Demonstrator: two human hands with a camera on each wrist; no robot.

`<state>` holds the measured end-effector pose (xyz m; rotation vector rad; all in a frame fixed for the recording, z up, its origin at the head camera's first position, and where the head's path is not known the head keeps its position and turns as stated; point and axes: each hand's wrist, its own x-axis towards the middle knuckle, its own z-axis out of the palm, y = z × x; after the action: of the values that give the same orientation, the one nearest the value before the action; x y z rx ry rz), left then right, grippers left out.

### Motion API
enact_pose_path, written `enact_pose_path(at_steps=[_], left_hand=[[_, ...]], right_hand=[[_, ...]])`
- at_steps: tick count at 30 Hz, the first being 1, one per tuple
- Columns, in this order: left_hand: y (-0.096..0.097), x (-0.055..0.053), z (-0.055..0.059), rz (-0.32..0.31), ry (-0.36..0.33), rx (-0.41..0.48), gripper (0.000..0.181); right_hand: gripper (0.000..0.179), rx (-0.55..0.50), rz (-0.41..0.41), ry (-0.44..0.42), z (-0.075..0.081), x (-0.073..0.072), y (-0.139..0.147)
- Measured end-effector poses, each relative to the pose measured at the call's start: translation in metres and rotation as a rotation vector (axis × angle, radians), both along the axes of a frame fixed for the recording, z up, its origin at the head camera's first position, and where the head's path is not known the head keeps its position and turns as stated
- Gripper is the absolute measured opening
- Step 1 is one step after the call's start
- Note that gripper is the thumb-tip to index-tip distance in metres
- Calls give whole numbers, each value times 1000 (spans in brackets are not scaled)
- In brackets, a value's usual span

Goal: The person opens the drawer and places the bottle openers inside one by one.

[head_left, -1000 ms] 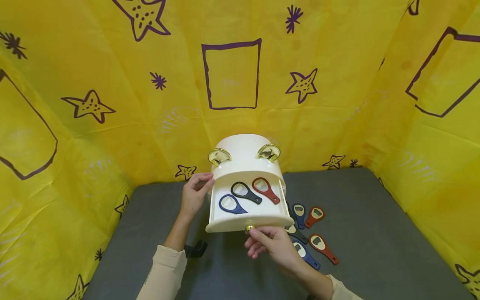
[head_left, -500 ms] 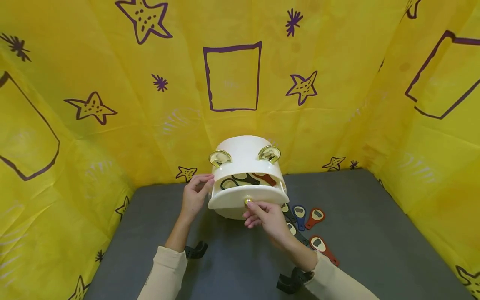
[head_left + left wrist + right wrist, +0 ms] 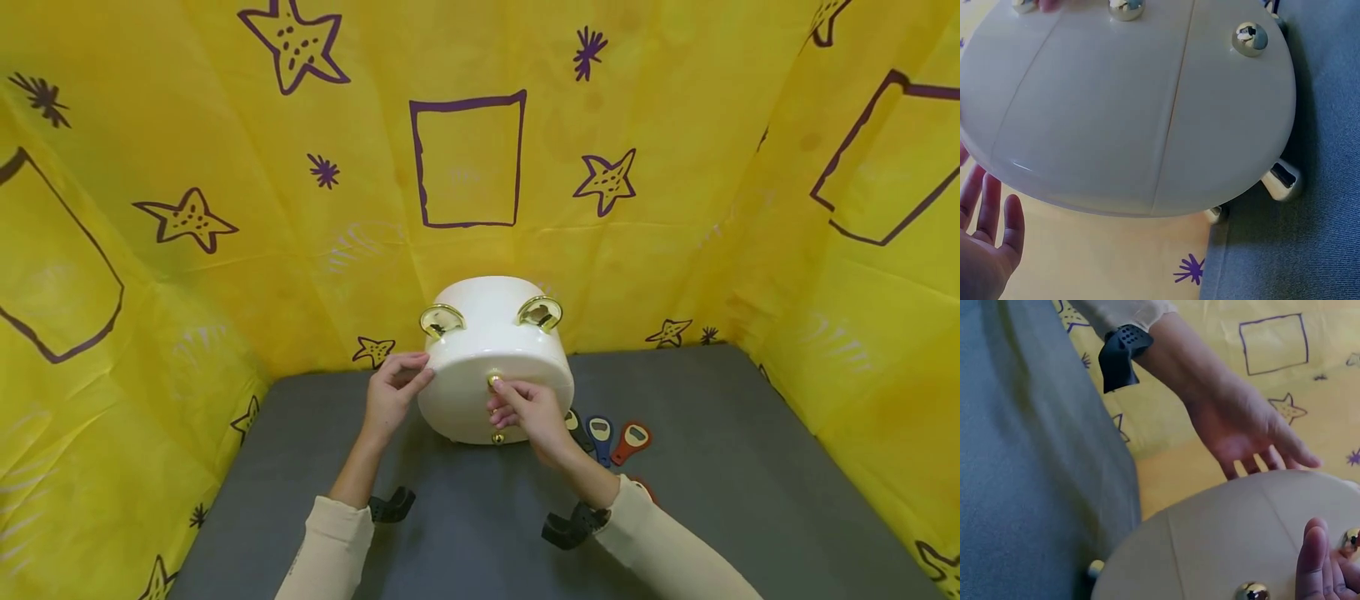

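Note:
A white oval cabinet (image 3: 465, 400) with gold-rimmed ears stands upright, its drawer fronts flush. My right hand (image 3: 528, 417) pinches the gold knob (image 3: 493, 380) of the top drawer between thumb and forefinger. Lower down the front sits another gold knob (image 3: 498, 438). At the cabinet's upper left side, my left hand (image 3: 392, 392) rests its fingertips against the edge; the left wrist view shows these fingers (image 3: 990, 209) fairly straight. Seams between the drawers and a bottom knob (image 3: 1250, 39) show there too. The drawer's contents are hidden.
Right of the cabinet, bottle openers lie on the grey table (image 3: 720, 467): a red bottle opener (image 3: 632, 440), a blue bottle opener (image 3: 600, 433) and a black bottle opener (image 3: 573, 428). Another red one is mostly behind my right forearm. A yellow patterned cloth (image 3: 337, 275) surrounds the table.
My right hand has pushed the top drawer from far out to flush, hiding the three bottle openers inside. My left hand has stayed at the cabinet's side.

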<state>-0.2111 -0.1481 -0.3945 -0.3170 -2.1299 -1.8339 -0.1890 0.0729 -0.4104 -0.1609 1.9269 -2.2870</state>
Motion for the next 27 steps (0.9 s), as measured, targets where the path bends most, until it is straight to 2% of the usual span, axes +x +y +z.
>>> enact_pose_path(at_steps=[5, 12, 16, 21, 27], left_hand=[[-1, 0, -1, 1, -11, -28, 29], [-3, 0, 0, -11, -33, -68, 35], [-3, 0, 1, -8, -22, -93, 36], [-2, -1, 0, 13, -2, -92, 35], [3, 0, -5, 52, 55, -70, 35]], right_hand=[[36, 19, -4, -2, -11, 1, 4], [27, 90, -101, -10, -35, 4, 11], [30, 134, -104, -22, -46, 1, 9], [35, 95, -79, -37, -53, -2, 2], [32, 63, -114, -42, -57, -1, -4]])
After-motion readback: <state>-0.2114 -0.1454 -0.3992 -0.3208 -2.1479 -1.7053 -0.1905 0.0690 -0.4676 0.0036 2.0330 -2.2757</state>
